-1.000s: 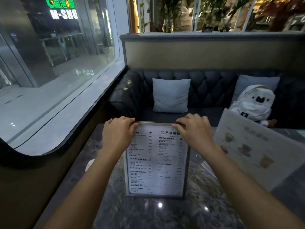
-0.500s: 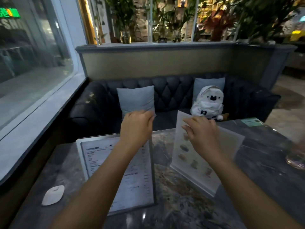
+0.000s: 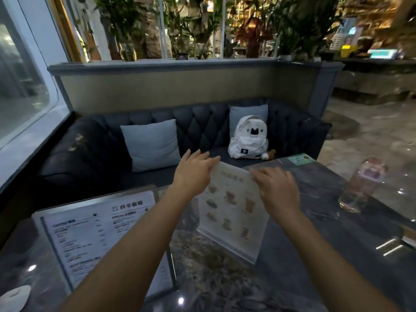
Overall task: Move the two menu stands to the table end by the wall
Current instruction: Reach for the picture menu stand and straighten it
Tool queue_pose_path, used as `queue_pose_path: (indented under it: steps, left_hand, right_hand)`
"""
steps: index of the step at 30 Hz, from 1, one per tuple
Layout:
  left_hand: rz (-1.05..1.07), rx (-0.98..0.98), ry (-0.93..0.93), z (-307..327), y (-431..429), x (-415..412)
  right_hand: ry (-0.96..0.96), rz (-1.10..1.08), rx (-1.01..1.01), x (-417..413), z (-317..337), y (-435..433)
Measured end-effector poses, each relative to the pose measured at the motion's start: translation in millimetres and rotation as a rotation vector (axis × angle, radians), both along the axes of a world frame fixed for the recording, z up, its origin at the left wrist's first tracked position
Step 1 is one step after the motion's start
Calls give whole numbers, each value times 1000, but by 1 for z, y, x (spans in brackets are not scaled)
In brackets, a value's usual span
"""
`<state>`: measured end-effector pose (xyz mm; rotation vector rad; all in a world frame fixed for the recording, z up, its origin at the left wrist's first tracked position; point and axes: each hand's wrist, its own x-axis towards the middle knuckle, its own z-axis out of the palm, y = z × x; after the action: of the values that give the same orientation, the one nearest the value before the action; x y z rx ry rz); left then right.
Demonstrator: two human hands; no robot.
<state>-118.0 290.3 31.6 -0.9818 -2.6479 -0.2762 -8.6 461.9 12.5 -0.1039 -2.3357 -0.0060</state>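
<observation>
A framed text menu stand point(image 3: 90, 235) stands at the left of the dark marble table point(image 3: 315, 255), near the window side. A clear acrylic menu stand point(image 3: 231, 210) with drink pictures stands upright in the middle of the table. My left hand point(image 3: 193, 174) hovers at its top left corner, fingers spread, touching or nearly touching the edge. At the stand's top right edge is my right hand point(image 3: 275, 188), fingers apart and curled over it. Neither hand visibly grips anything.
A clear water bottle point(image 3: 360, 188) with a pink lid stands at the table's right. A white round object point(image 3: 14, 297) lies at the near left corner. A green card point(image 3: 300, 159) lies at the far edge. Behind is a dark sofa point(image 3: 202, 122) with cushions and a white backpack point(image 3: 247, 138).
Both hands let go of the text menu stand, which now stands at the left. They moved right to the top of the acrylic picture stand, and my view turned right.
</observation>
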Motion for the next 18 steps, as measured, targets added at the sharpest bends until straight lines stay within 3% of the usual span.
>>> queue_pose_path:
  steps: [4, 18]
  left_hand:
    - [-12, 79, 45, -1, -2, 0]
    - [-115, 62, 143, 4, -19, 13]
  right_hand:
    - [31, 16, -39, -2, -4, 8]
    - [69, 94, -173, -22, -9, 27]
